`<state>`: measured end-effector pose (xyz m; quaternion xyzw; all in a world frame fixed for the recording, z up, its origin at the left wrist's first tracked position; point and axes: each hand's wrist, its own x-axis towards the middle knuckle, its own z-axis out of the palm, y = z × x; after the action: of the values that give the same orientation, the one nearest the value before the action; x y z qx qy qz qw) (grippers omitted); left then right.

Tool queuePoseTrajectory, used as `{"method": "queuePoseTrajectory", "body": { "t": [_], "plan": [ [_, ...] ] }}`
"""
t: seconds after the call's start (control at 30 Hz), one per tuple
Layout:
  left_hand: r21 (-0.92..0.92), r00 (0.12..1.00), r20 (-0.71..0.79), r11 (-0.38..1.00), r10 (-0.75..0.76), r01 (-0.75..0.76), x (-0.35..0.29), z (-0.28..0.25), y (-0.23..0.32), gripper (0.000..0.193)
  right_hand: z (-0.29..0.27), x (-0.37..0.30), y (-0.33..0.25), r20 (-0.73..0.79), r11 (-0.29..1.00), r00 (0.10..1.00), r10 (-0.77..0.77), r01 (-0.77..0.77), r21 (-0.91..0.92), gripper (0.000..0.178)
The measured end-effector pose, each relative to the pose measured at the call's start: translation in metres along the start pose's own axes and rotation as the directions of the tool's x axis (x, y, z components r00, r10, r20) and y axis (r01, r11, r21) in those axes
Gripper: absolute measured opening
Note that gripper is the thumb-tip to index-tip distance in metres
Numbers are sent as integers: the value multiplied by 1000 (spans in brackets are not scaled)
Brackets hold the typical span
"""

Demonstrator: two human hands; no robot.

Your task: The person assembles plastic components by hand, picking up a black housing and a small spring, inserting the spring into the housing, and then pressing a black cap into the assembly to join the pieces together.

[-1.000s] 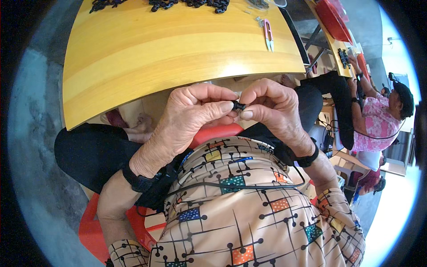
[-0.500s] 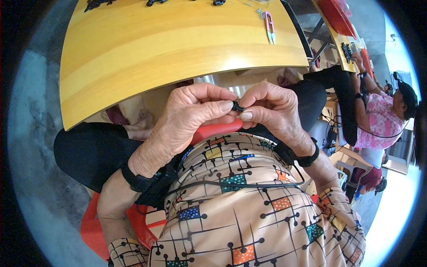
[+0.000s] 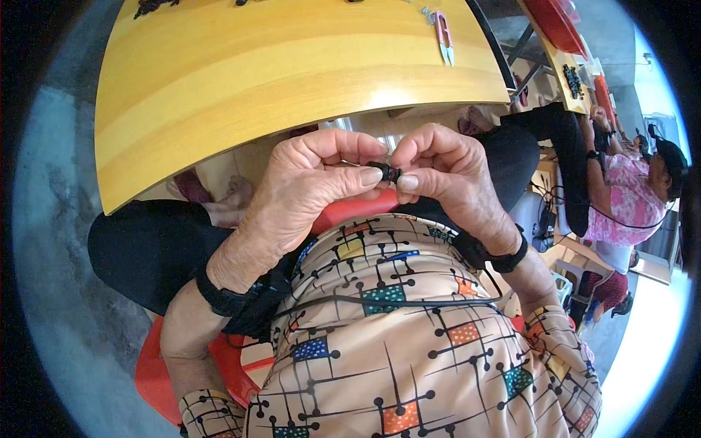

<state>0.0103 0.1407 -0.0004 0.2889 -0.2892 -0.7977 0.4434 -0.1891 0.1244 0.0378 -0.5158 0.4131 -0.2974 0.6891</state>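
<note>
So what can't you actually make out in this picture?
- Small black piece: head view, mostly covered by the fingertips of left hand and right hand; its shape is unclear.
- Dark items on the yellow table: cut off by the top edge.
- Pink snips: too small for detail.

Both hands meet close before the chest, fingertips pinched together. The left hand (image 3: pixel 307 186) curls in from the left; the right hand (image 3: pixel 445 171) mirrors it, wrists bent, forearms raised.

Bright daylight, glare at right, fisheye-bent edges, sharp centre.
</note>
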Motion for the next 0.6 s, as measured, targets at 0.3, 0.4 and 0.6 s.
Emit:
{"method": "queuePoseTrajectory", "body": {
  "t": [0.3,0.4,0.6],
  "plan": [
    [22,998,35,999,-46,45,5,5,3,24,-6,-1,-2,15,997,998,63,-62,-40,12],
    [96,993,12,988,-119,117,4,7,2,23,-10,-4,2,35,999,999,20,-19,-48,12],
    [187,974,18,958,-224,217,3,11,0,20,-14,-13,1,96,994,995,41,-30,-109,8]
  ]
}}
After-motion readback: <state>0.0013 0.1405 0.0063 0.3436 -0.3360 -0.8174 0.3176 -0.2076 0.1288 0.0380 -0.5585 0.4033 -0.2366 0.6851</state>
